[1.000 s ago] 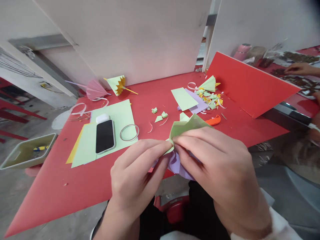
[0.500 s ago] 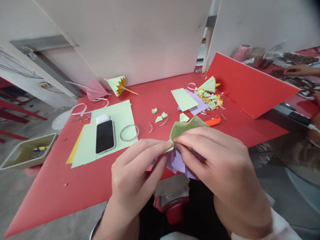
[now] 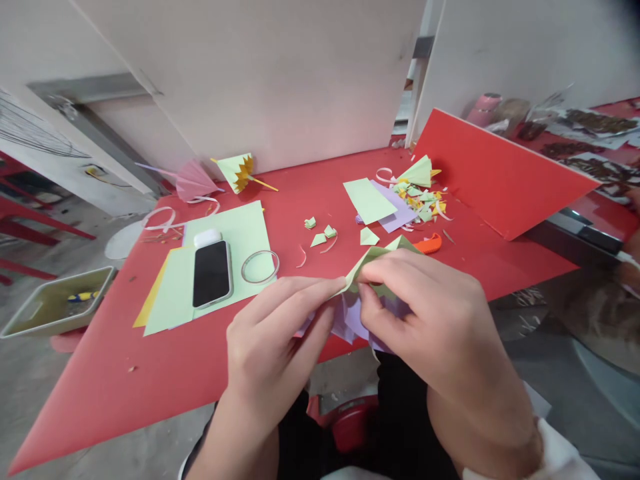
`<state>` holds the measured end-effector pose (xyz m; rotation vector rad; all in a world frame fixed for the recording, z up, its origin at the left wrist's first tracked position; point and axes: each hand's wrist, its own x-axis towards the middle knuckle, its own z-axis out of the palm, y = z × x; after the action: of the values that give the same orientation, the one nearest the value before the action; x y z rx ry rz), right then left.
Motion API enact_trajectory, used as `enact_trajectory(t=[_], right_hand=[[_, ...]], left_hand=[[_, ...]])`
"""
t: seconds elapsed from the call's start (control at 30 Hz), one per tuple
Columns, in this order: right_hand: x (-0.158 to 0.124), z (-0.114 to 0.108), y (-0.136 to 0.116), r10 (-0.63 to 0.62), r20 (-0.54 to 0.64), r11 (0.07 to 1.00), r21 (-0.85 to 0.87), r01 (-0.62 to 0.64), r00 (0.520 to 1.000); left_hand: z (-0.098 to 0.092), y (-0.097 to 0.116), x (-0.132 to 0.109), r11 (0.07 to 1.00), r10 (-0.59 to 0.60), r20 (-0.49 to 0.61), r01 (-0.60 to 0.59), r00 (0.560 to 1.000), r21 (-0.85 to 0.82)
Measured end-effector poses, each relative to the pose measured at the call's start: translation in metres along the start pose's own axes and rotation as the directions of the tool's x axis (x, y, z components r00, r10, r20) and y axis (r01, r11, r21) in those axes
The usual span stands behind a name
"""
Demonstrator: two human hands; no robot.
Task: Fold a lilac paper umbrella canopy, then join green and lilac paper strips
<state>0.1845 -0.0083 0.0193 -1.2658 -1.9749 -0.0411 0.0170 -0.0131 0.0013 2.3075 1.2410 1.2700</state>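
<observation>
Folded paper, green on its upper side with purple folds below, is held between my two hands above the table's front edge. My left hand pinches the green paper's left end between thumb and fingers. Close beside it, my right hand is closed on the pleated part, thumb and index finger bent together. My fingers hide much of the paper's middle. An orange cutter lies just beyond the right hand. Small green paper scraps rest in front of both hands.
A phone, white case and tape roll sit on paper sheets at left. Small paper umbrellas stand at the back. Cut scraps lie before an upright red board. A bin stands lower left.
My right hand's fingers have shifted slightly right along the green paper, and its upper edge now tilts flatter. A co-worker's hand at the far right has gone out of view.
</observation>
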Motion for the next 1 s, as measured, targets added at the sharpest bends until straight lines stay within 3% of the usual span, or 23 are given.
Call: enact_trajectory(t=[0.23,0.47,0.77,1.0], right_hand=[[0.0,0.0,0.007,0.013,-0.046,1.0,-0.004,-0.013,0.999],[0.003,0.008,0.008,0.006,-0.033,0.999,0.041,-0.004,0.999],[0.004,0.008,0.013,0.107,0.052,0.988,0.106,-0.112,0.993],[0.006,0.006,0.016,0.143,0.036,0.985,0.091,-0.145,0.989]], left_hand=[[-0.003,-0.002,0.002,0.986,-0.067,-0.078,0.078,0.995,0.148],[-0.009,-0.01,0.005,0.989,-0.092,0.134,0.075,0.987,0.127],[-0.012,-0.015,0.006,0.987,-0.152,0.161,0.142,0.975,0.074],[-0.013,-0.016,0.007,0.98,-0.187,0.16,0.173,0.969,0.101]])
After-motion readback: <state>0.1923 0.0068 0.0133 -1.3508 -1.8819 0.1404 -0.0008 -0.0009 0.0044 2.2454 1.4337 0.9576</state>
